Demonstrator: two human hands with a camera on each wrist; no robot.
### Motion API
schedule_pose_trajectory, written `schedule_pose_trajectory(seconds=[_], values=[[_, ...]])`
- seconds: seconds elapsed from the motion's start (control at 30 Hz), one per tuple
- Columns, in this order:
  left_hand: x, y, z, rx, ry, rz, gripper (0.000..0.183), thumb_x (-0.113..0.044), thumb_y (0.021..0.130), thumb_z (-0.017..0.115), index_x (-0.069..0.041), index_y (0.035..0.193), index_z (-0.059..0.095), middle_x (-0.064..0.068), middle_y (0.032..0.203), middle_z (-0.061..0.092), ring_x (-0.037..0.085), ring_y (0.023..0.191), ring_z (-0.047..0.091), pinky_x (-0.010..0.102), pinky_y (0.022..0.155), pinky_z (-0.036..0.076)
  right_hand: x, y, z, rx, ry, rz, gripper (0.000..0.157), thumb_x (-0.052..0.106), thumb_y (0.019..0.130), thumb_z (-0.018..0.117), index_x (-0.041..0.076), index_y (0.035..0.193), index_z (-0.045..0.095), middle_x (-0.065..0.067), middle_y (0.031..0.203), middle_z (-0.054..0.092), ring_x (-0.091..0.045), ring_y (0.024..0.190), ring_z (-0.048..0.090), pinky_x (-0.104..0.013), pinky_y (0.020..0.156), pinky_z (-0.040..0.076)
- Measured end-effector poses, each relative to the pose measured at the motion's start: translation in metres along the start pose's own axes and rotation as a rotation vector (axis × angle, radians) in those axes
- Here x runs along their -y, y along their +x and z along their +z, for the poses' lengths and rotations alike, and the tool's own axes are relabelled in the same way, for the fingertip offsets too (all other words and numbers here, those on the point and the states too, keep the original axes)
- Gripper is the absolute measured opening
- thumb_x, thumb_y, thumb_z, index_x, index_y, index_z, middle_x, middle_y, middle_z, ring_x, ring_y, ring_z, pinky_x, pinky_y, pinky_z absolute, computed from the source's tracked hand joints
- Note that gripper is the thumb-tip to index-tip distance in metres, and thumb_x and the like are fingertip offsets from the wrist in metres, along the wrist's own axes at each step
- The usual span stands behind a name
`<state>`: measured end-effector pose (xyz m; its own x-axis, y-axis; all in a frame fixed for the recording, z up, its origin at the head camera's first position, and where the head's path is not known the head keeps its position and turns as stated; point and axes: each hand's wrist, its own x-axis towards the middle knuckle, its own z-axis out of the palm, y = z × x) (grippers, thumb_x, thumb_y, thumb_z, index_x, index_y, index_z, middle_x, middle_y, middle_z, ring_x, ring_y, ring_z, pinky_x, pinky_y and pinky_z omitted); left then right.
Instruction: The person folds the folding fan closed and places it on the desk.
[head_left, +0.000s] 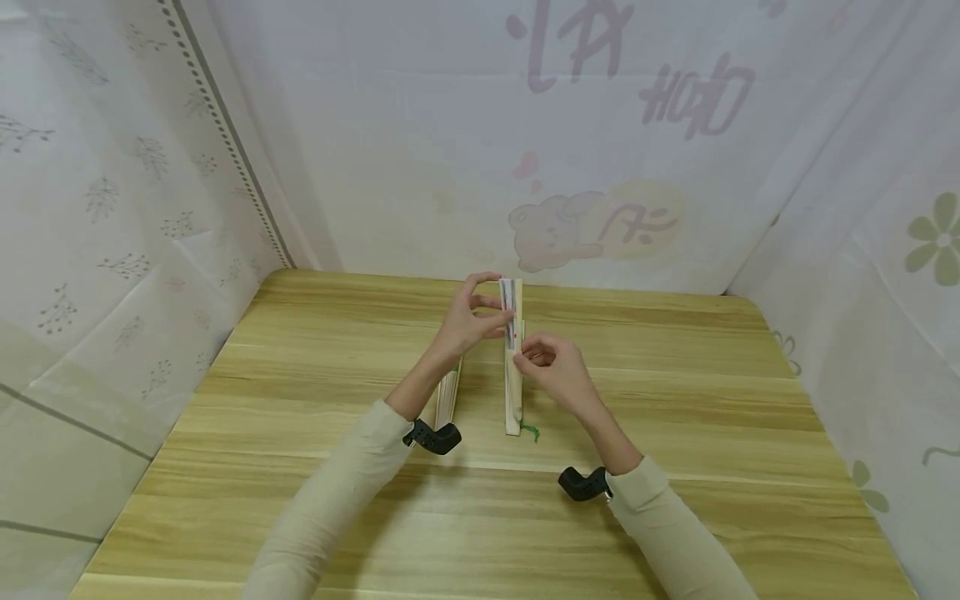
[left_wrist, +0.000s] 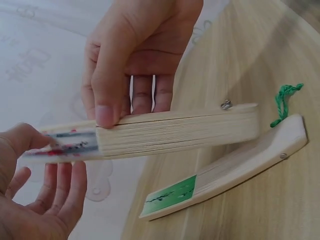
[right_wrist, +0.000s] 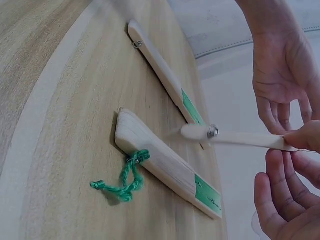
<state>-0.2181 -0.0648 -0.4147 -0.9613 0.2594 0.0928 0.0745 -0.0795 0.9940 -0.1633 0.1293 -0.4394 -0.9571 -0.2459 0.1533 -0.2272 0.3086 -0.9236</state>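
Observation:
My left hand (head_left: pixel 471 321) pinches the paper end of a closed folding fan (left_wrist: pixel 175 135), thumb on one side and fingers on the other. Its pale wooden ribs run toward my body, with a metal rivet near the handle end. The same fan's ribs are pinched near the middle by my right hand (head_left: pixel 558 371). A second closed fan (right_wrist: pixel 160 157), with green paper and a green tassel (head_left: pixel 531 431), lies on the table under the held one, which partly hides it in the head view. Another green-papered fan (head_left: pixel 447 398) lies below my left forearm.
The wooden table (head_left: pixel 300 433) meets a printed cloth backdrop (head_left: pixel 397 167) at its far edge. Similar cloth hangs on both sides. Black wrist cameras stick out from my left sleeve (head_left: pixel 352 467) and right sleeve (head_left: pixel 660 508).

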Motion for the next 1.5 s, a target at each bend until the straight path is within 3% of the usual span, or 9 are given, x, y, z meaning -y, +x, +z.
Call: schedule_pose_trajectory(seconds=[0.1,0.2,0.4,0.63,0.83,1.2,1.5], values=[[0.001,-0.003,0.001,0.042,-0.015,-0.022,0.055,0.005,0.094,0.070,-0.004,0.144,0.048,0.026,0.116,0.060,0.035,0.093,0.069,0.052,0.083,0.057,-0.003,-0.001,-0.003,-0.006,0.030,0.017,0.016,0.009,0.096,0.073,-0.003,0.106,0.071,-0.013,0.093,0.070,-0.036,0.086,0.069,-0.031,0.073,0.057],[0.005,-0.006,0.003,0.098,-0.014,-0.051,0.044,0.005,0.095,0.068,0.002,0.137,0.053,0.027,0.120,0.059,0.034,0.094,0.069,0.056,0.085,0.055,-0.007,-0.001,-0.007,-0.011,0.072,0.041,0.020,0.011,0.097,0.072,-0.005,0.110,0.070,-0.016,0.097,0.069,-0.041,0.091,0.067,-0.042,0.079,0.058],[0.015,-0.012,0.010,0.144,0.037,-0.089,0.035,0.004,0.096,0.067,0.005,0.130,0.056,0.022,0.114,0.060,0.030,0.088,0.069,0.058,0.085,0.054,-0.010,-0.002,-0.014,-0.005,0.124,0.094,0.023,0.012,0.098,0.071,-0.005,0.113,0.069,-0.018,0.100,0.069,-0.041,0.097,0.068,-0.057,0.088,0.053],[0.025,-0.017,0.019,0.131,0.064,-0.084,0.034,0.005,0.095,0.068,0.005,0.128,0.060,0.022,0.110,0.064,0.030,0.085,0.071,0.048,0.076,0.060,-0.016,-0.006,-0.022,-0.005,0.190,0.140,0.023,0.007,0.098,0.071,-0.007,0.116,0.067,-0.019,0.104,0.070,-0.032,0.098,0.069,-0.053,0.089,0.054],[0.037,-0.022,0.032,0.125,0.103,-0.100,0.030,0.005,0.094,0.070,0.006,0.124,0.063,0.019,0.106,0.067,0.033,0.085,0.071,0.044,0.071,0.061,-0.024,-0.012,-0.028,-0.035,0.215,0.194,0.022,0.003,0.097,0.070,-0.012,0.113,0.066,-0.022,0.102,0.070,-0.036,0.096,0.070,-0.052,0.087,0.055],[0.046,-0.027,0.062,0.103,0.114,-0.198,0.026,0.005,0.093,0.071,0.008,0.118,0.062,0.018,0.103,0.065,0.036,0.083,0.072,0.042,0.070,0.061,-0.041,-0.029,-0.046,-0.054,0.141,0.246,0.026,0.006,0.096,0.072,-0.010,0.115,0.066,-0.021,0.101,0.071,-0.032,0.090,0.071,-0.043,0.082,0.058],[0.058,-0.029,0.078,0.102,0.138,-0.192,0.023,0.004,0.091,0.074,0.005,0.112,0.064,0.011,0.096,0.067,0.026,0.070,0.071,0.037,0.063,0.061,-0.052,-0.041,-0.056,-0.059,0.175,0.287,0.026,0.002,0.095,0.072,-0.013,0.115,0.064,-0.021,0.102,0.069,-0.023,0.086,0.071,-0.037,0.080,0.059]])
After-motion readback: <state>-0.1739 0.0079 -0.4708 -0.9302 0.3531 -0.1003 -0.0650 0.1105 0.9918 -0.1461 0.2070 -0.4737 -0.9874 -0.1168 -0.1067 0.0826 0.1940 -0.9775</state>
